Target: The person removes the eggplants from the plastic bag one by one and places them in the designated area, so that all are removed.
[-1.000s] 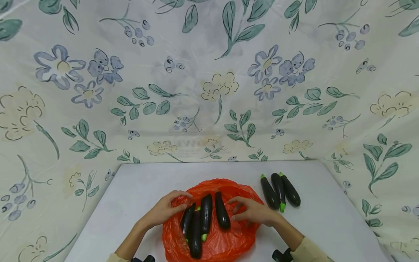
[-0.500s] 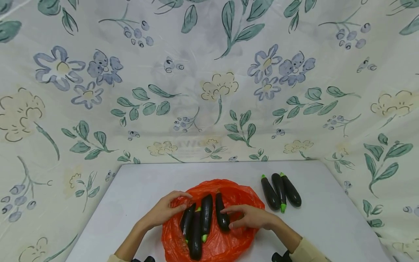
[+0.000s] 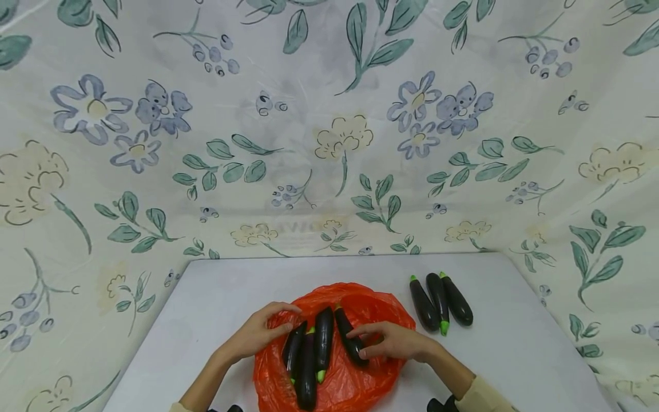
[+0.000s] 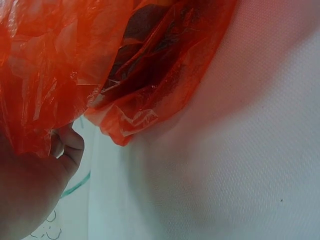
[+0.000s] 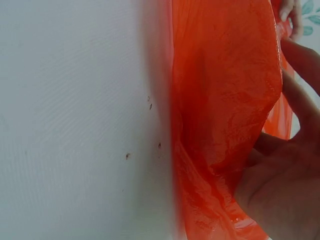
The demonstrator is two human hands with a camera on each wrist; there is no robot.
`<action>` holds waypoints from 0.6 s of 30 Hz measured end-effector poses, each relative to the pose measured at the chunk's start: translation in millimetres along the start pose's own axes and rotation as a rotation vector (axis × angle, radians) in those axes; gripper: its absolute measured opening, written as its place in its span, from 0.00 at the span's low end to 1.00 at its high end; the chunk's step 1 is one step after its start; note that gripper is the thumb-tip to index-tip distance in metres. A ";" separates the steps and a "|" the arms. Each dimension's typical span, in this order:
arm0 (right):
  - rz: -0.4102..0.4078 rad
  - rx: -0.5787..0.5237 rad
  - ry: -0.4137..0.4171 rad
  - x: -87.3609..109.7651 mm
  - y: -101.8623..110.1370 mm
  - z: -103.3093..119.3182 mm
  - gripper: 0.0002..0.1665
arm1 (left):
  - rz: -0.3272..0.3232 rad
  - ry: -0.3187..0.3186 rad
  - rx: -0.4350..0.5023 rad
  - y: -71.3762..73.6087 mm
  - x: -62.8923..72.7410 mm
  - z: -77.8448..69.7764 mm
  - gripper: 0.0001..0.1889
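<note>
An orange-red plastic bag (image 3: 370, 377) lies spread open on the white table. Inside it, several dark eggplants (image 3: 323, 337) with green stem ends lie side by side on the left. My left hand (image 3: 254, 332) holds the bag's left rim; in the left wrist view its fingers curl at the plastic. Reaching over the right rim, my right hand (image 3: 399, 341) has its fingers and thumb on a separate eggplant (image 3: 342, 322), which lies slanted in the bag. The right wrist view shows the bag's side (image 5: 225, 90) hiding the eggplants.
Three more eggplants (image 3: 455, 300) lie together on the white table (image 3: 515, 355), right of the bag. A flowered cloth (image 3: 288, 137) hangs behind and along both sides of the table.
My right hand has moved left from beside the single eggplant onto it. That eggplant has turned, its upper end now further left and its lower end further right. The left hand stays at the rim.
</note>
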State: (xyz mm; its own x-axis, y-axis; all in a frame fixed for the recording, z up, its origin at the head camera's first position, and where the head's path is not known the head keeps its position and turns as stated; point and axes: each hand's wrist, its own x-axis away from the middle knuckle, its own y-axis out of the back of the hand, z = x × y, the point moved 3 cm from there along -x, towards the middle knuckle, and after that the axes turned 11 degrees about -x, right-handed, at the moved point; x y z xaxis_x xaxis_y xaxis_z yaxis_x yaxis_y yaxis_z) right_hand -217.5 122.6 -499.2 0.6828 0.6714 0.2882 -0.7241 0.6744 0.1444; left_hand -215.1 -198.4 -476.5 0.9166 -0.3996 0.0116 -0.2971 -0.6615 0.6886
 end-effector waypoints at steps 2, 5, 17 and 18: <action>0.011 0.011 -0.003 -0.3 -1.7 0.3 0.23 | -0.003 -0.001 -0.004 0.3 0.7 0.3 0.16; 0.012 0.020 -0.007 -0.2 -2.2 0.3 0.22 | -0.006 -0.004 -0.004 0.6 0.9 0.3 0.15; -0.014 -0.028 0.040 4.0 4.1 0.3 0.19 | -0.003 0.010 -0.011 -0.4 0.2 -0.9 0.15; -0.016 -0.030 0.043 4.4 4.4 0.8 0.18 | -0.003 0.009 -0.012 -0.6 0.0 -0.9 0.15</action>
State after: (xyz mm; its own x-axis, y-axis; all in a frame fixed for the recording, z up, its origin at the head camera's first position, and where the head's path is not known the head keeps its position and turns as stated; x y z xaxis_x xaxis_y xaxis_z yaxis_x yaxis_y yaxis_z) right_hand -217.8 128.3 -496.6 0.6981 0.6728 0.2450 -0.7104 0.6935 0.1197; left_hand -214.7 -197.4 -476.2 0.9200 -0.3916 0.0158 -0.2909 -0.6554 0.6970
